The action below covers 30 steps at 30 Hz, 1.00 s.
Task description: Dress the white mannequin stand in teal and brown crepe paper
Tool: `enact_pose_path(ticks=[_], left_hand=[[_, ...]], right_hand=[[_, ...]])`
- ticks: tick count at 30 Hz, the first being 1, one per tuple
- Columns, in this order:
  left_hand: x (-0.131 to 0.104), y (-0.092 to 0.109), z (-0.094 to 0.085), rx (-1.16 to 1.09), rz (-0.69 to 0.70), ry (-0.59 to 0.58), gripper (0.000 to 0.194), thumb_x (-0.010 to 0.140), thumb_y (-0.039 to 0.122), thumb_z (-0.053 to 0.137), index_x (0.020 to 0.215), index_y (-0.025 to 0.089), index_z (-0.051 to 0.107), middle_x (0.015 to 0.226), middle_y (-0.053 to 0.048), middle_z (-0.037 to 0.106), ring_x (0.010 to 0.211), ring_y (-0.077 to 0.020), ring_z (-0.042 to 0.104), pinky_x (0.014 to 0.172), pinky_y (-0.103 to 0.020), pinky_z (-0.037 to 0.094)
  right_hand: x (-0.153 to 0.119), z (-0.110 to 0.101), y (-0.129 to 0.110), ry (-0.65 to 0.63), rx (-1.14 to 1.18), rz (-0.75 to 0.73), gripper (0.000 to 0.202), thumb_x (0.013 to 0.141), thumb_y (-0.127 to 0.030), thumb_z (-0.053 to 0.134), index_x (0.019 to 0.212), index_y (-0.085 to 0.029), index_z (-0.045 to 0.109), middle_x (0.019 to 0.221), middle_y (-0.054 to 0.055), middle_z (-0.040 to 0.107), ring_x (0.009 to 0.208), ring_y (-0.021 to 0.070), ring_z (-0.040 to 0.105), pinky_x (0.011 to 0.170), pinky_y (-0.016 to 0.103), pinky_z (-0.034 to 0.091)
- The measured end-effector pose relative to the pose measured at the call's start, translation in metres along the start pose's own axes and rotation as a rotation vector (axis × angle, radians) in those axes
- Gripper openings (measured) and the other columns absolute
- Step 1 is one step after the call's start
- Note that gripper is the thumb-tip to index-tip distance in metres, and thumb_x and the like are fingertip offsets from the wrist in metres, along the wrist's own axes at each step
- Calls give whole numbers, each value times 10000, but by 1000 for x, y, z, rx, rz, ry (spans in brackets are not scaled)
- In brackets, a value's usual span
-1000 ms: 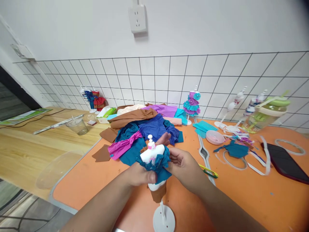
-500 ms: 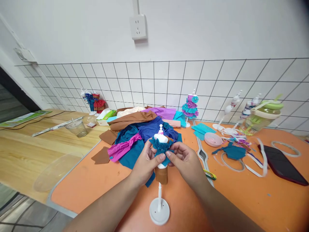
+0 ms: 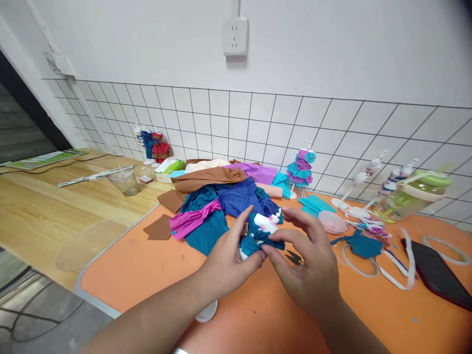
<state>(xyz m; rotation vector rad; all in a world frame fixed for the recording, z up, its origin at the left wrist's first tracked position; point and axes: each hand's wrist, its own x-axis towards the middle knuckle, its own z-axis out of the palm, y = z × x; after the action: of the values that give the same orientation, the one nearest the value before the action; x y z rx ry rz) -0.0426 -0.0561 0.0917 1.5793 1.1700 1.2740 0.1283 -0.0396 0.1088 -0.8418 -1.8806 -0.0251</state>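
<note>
A small white mannequin [image 3: 266, 223] with a twisted white top leans to the right over the table, teal crepe paper [image 3: 254, 240] wrapped around its upper body. My left hand [image 3: 230, 248] is closed around its side, thumb in front. At the other side my right hand [image 3: 304, 250] pinches the teal paper between thumb and fingers. The mannequin's round white base [image 3: 207, 312] shows partly behind my left forearm; its stem is hidden. Dark scissor blades [image 3: 294, 257] peek out beside my right hand, on the orange table [image 3: 147, 275].
Crumpled crepe paper [image 3: 236, 196] in several colours lies behind my hands. A dressed purple and turquoise mannequin [image 3: 301, 167] stands by the wall grid. To the right are a pink dish [image 3: 332, 222], a tape ring [image 3: 360, 260], a phone [image 3: 437, 273] and a green-lidded jug [image 3: 416, 194].
The mannequin was upright and is now tilted, its top to the right and its base to the left. My right-hand fingers have spread higher around its top. The view has shifted.
</note>
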Motion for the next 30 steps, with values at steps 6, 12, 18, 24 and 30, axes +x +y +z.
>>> enact_pose_path(ticks=[6, 12, 18, 24, 30], left_hand=[[-4, 2, -1, 223, 18, 19, 831, 784, 307, 679, 1511, 269, 279, 1074, -88, 654, 922, -271, 616, 800, -341, 457], [-6, 1, 0, 312, 48, 64, 827, 790, 341, 671, 1512, 246, 279, 1152, -119, 653, 950, -312, 651, 797, -367, 452], [-6, -5, 5, 405, 96, 28, 539, 847, 398, 613, 1348, 231, 500, 1191, -125, 660, 1024, -326, 642, 846, -397, 451], [-3, -2, 5, 444, 137, -48, 520, 880, 438, 570, 1333, 198, 485, 1192, -129, 660, 1036, -302, 639, 871, -388, 455], [0, 0, 0, 463, 48, -89, 446, 971, 396, 382, 1380, 217, 381, 1235, -102, 628, 1048, -250, 623, 865, -374, 468]], right_hand=[[-1, -1, -1, 15, -18, -5, 139, 795, -215, 673, 928, -241, 640, 1203, 96, 547, 1001, 253, 592, 875, 445, 489], [-1, 3, 0, 4, -93, -17, 126, 781, -233, 697, 887, -244, 630, 1218, 99, 551, 1081, 288, 566, 906, 476, 453], [-3, 10, 0, -30, -22, 101, 90, 796, -219, 669, 787, -235, 581, 1178, 86, 571, 1055, 259, 593, 843, 417, 482], [-2, 10, 5, -38, 79, 269, 184, 778, -272, 696, 772, -229, 517, 1004, 59, 606, 976, 238, 604, 801, 386, 482], [2, 4, 12, -111, 88, 164, 140, 802, -315, 691, 886, -244, 604, 1132, 62, 604, 1056, 231, 595, 857, 376, 469]])
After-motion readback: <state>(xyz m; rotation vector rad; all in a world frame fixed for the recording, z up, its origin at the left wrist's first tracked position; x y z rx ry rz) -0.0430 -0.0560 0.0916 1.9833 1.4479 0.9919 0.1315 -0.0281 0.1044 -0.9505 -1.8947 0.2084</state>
